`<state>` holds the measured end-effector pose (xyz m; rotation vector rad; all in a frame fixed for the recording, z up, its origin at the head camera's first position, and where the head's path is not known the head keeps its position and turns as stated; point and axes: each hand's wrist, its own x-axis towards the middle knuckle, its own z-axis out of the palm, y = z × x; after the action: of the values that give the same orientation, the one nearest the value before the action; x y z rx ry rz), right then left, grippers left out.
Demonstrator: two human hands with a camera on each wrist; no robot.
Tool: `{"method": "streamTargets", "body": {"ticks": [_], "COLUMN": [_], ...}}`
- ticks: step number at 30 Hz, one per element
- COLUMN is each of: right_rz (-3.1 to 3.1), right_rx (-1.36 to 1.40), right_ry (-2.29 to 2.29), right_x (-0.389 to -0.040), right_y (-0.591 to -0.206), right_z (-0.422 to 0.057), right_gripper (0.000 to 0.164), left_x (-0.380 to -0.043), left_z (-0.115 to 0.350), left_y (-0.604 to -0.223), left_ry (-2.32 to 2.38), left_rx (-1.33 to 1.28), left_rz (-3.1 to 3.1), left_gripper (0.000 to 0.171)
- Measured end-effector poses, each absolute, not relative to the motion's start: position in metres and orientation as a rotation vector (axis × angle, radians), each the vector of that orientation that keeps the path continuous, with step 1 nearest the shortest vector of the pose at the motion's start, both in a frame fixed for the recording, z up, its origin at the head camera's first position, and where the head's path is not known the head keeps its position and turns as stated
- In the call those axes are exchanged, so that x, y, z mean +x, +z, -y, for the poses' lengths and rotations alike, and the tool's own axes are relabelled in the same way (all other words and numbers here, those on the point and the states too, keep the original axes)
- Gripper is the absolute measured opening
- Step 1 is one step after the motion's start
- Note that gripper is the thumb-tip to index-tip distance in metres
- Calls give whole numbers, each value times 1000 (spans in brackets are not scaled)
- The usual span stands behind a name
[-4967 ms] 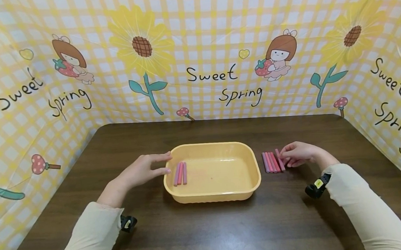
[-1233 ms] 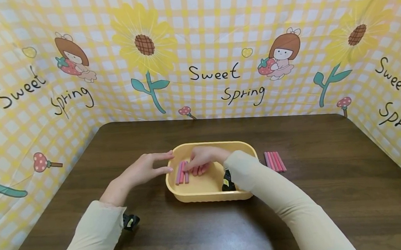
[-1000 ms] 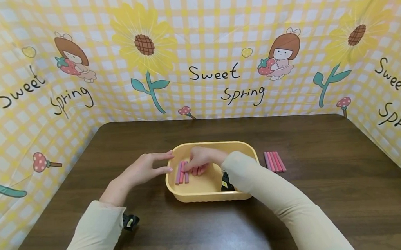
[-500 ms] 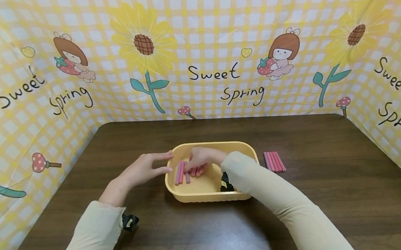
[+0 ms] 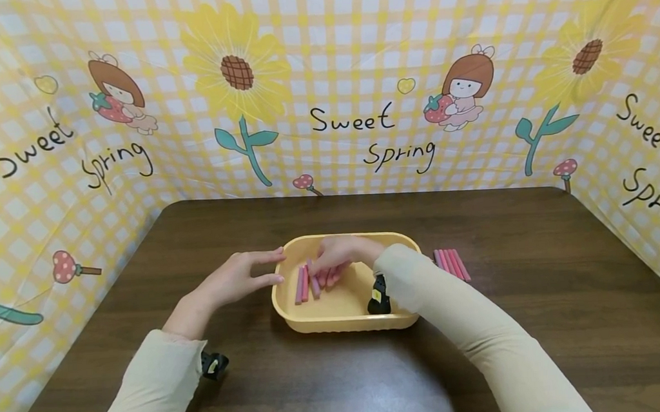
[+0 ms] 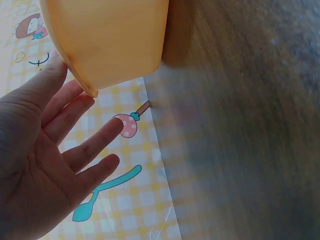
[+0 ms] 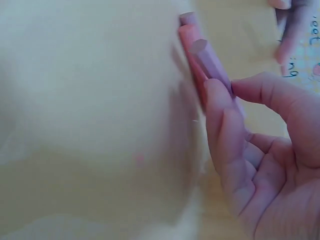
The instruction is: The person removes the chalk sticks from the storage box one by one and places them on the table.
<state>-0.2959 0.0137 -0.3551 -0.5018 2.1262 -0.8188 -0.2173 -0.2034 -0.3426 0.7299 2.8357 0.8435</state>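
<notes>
A yellow plastic bin (image 5: pixel 339 325) stands mid-table in the head view. Inside, my right hand (image 5: pixel 340 257) pinches a purple stick (image 5: pixel 315 289) between thumb and fingers. In the right wrist view this purple stick (image 7: pixel 212 62) shows a flat, many-sided end and is held tilted. Beside it, towards the bin's left wall, lie a pink stick (image 5: pixel 305 284) and another purple stick (image 5: pixel 299 287), close together. My left hand (image 5: pixel 228 282) touches the bin's left rim, thumb and index finger extended. Its other fingers spread loosely in the left wrist view.
To the right of the bin, several pink and purple sticks (image 5: pixel 452 264) lie side by side on the brown table (image 5: pixel 321 388). My right sleeve (image 5: pixel 461 325) crosses the bin's right front. A yellow checked cloth (image 5: pixel 330 57) surrounds the back and sides.
My right hand has gone from the sticks on the table into the bin and taken hold of the rightmost purple stick. The three sticks there now sit slightly further right. My left hand stays put.
</notes>
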Motion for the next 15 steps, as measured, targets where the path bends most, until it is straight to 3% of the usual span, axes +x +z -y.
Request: {"method": "streamTargets", "body": {"ticks": [15], "right_rz": [-2057], "right_rx": [-563], "right_ry": [-908], "right_x": [-296], "right_y": [-328], "right_z": [-40], "right_gripper": [18], "left_x": [-218], "left_z": [203], "left_y": [-342], "left_ry": [838], "left_rx": [729], "left_rz": [-2839], "left_gripper": [48]}}
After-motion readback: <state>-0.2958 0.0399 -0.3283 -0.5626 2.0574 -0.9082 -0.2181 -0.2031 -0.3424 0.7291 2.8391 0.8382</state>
